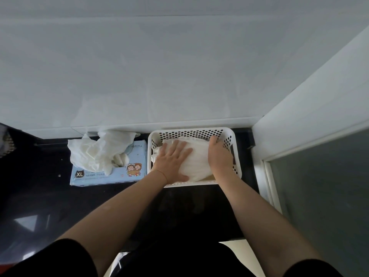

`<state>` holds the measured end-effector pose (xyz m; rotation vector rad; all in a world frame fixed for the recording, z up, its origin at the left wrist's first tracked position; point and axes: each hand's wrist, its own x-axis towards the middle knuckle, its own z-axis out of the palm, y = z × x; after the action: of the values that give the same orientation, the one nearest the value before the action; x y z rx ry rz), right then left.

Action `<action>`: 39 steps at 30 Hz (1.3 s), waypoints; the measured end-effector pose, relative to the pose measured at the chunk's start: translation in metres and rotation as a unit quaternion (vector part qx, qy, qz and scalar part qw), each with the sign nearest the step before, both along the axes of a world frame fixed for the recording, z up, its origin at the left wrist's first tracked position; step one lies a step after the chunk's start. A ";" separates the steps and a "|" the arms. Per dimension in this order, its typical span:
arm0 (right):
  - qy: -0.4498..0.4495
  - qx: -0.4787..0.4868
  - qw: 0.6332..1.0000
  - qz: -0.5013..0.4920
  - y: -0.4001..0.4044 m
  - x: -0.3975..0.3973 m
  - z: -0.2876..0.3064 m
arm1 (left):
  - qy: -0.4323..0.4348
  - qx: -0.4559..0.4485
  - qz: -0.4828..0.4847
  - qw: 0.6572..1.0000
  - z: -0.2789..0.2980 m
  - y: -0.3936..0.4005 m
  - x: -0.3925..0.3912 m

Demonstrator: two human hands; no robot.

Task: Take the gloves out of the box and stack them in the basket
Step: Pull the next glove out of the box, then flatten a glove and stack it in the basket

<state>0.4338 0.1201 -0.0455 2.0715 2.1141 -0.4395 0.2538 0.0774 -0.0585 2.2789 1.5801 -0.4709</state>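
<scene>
Both hands (173,159) (219,156) flat on gloves (196,162) inside basket (237,164)

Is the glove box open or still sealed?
Open: white gloves stick out of the slot in the top of the box.

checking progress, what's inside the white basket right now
A pile of thin white plastic gloves lies in the white perforated plastic basket, with the left hand and right hand resting on it. The basket floor and the glove count are hidden.
</scene>
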 end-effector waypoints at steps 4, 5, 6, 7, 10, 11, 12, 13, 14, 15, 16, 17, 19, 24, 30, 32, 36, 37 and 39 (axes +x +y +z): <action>-0.030 0.036 0.999 0.007 -0.003 -0.004 0.005 | -0.002 -0.014 -0.002 1.000 0.002 0.001 -0.001; -0.040 0.054 0.998 0.016 -0.005 -0.005 0.005 | -0.007 -0.007 -0.005 1.000 0.003 0.000 -0.002; -0.050 0.081 0.995 0.029 -0.006 -0.007 0.006 | -0.019 0.008 -0.007 1.000 0.006 -0.001 -0.004; -0.055 0.113 0.992 0.031 -0.008 -0.010 0.009 | -0.037 0.030 -0.009 0.999 0.008 -0.003 -0.006; -0.013 0.199 0.980 0.028 -0.007 -0.028 0.019 | -0.132 0.096 0.028 0.986 0.022 -0.006 -0.012; 0.015 0.214 0.976 0.035 -0.008 -0.039 0.022 | -0.168 0.117 0.056 0.977 0.026 -0.008 -0.020; 0.043 0.224 0.973 0.044 -0.007 -0.047 0.026 | -0.199 0.143 0.084 0.966 0.031 -0.008 -0.023; 0.073 0.226 0.969 0.061 -0.008 -0.060 0.029 | -0.223 0.178 0.112 0.952 0.036 -0.010 -0.034; 0.099 0.227 0.966 0.080 -0.010 -0.073 0.033 | -0.233 0.219 0.134 0.938 0.038 -0.013 -0.046; 0.126 0.220 0.962 0.101 -0.013 -0.095 0.038 | -0.235 0.257 0.159 0.924 0.041 -0.018 -0.067; 0.141 0.212 0.960 0.115 -0.014 -0.103 0.039 | -0.228 0.280 0.185 0.914 0.042 -0.018 -0.075; 0.160 0.203 0.957 0.129 -0.017 -0.117 0.040 | -0.213 0.294 0.216 0.906 0.044 -0.021 -0.089; 0.198 0.187 0.948 0.161 -0.026 -0.157 0.045 | -0.164 0.287 0.290 0.898 0.054 -0.029 -0.132; 0.217 0.092 0.954 0.184 -0.041 -0.225 0.054 | -0.104 0.204 0.332 0.915 0.072 -0.042 -0.207; 0.258 0.038 0.959 0.108 -0.050 -0.248 0.080 | -0.366 0.151 0.366 0.842 0.118 -0.042 -0.237; 0.273 0.033 0.956 0.097 -0.047 -0.251 0.094 | -0.494 0.056 0.437 0.749 0.142 -0.040 -0.238; 0.379 -0.014 0.925 -0.016 -0.043 -0.252 0.125 | -0.601 0.035 0.489 0.631 0.166 -0.038 -0.246; 0.408 -0.034 0.911 -0.050 -0.043 -0.250 0.130 | -0.600 0.040 0.501 0.623 0.167 -0.037 -0.249; 0.469 -0.040 0.879 -0.080 -0.045 -0.243 0.145 | -0.577 0.047 0.533 0.617 0.169 -0.037 -0.256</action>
<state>0.1912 0.0752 0.0994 2.2271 2.2314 -1.8315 -0.0020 0.0403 0.1104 0.7367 1.6685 1.1578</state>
